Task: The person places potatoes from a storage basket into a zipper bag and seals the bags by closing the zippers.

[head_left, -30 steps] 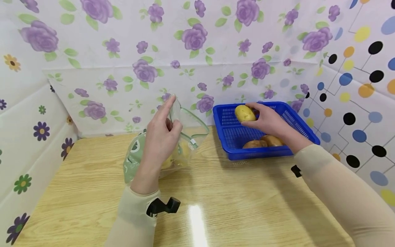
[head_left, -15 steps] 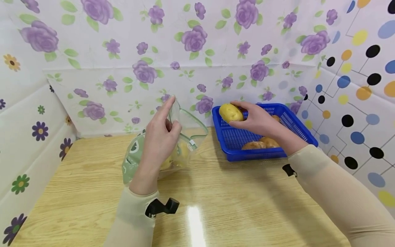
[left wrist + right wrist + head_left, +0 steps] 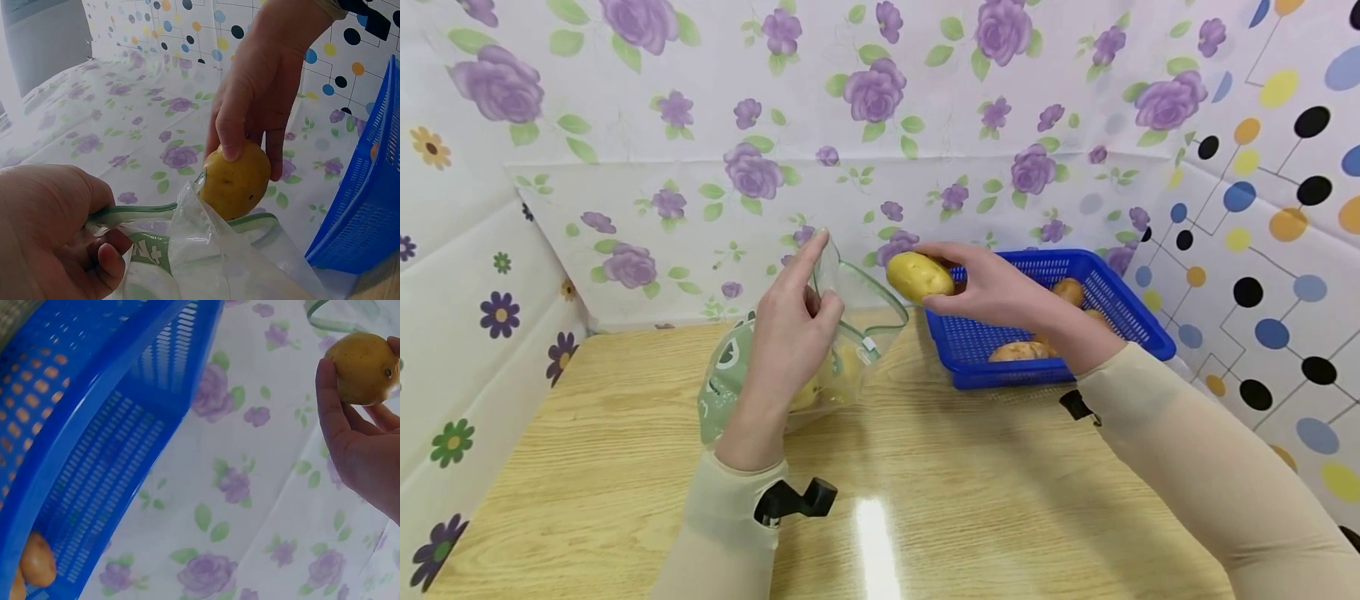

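Observation:
A yellow potato (image 3: 920, 277) is gripped between the thumb and fingers of my right hand (image 3: 992, 287), in the air between the basket and the bag. In the left wrist view the potato (image 3: 236, 179) shows right at the bag's mouth, partly behind the clear plastic. My left hand (image 3: 797, 329) pinches the rim of a clear zip bag (image 3: 212, 256) with a green edge and a white slider. Its mouth gapes toward the right. Yellow potatoes (image 3: 807, 395) lie inside the bag, partly hidden by my left hand and forearm.
A blue plastic basket (image 3: 958, 377) stands at the back right of the wooden table (image 3: 940, 492). Several brown potatoes (image 3: 1018, 352) lie in it, some hidden under my right forearm. Flower-printed sheeting (image 3: 685, 125) rises behind the table, and dotted sheeting (image 3: 1285, 275) stands at the right.
My right hand has carried the potato leftward from over the basket toward the bag's mouth. More potatoes in the basket have come into view. My left hand and the bag have stayed put.

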Motion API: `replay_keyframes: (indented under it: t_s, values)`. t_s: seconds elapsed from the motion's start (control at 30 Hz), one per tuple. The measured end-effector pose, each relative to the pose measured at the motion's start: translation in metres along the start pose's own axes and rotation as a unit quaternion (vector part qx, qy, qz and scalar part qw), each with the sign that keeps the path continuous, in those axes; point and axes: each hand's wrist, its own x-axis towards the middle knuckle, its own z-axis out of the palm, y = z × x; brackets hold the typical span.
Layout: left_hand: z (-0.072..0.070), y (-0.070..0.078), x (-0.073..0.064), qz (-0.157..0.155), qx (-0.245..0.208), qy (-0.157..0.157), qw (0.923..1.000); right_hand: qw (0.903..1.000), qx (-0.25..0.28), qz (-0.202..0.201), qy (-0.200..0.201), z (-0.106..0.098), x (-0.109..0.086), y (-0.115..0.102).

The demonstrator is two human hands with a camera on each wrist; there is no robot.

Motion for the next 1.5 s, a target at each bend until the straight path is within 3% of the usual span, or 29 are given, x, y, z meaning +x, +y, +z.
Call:
replay_keyframes:
  t_s: [0.3, 0.57, 0.77, 0.9, 1.17, 1.5]
  values:
    - [-0.001, 0.000, -0.001, -0.004, -0.004, -0.008, 1.0000, 0.9986, -0.001, -0.032, -0.041, 0.012, 0.013, -0.017]
    - [-0.002, 0.001, -0.001, -0.012, -0.010, -0.010, 0.9998, 0.9960, -0.004, -0.023, -0.087, 0.020, 0.026, -0.028]
    - [-0.002, 0.001, -0.001, -0.013, -0.013, -0.013, 0.9997, 0.9931, 0.024, -0.034, -0.110, 0.026, 0.035, -0.030]
    - [-0.002, 0.000, -0.001, -0.011, -0.014, -0.012, 0.9998, 0.9918, 0.039, -0.047, -0.113, 0.031, 0.038, -0.030]
    - [-0.004, 0.000, -0.002, -0.012, -0.012, -0.008, 0.9998, 0.9930, 0.043, -0.030, -0.106, 0.041, 0.042, -0.033]
    - [-0.004, -0.001, 0.000, -0.003, -0.006, 0.016, 0.9999, 0.9940, 0.075, -0.048, -0.063, 0.051, 0.045, -0.034]
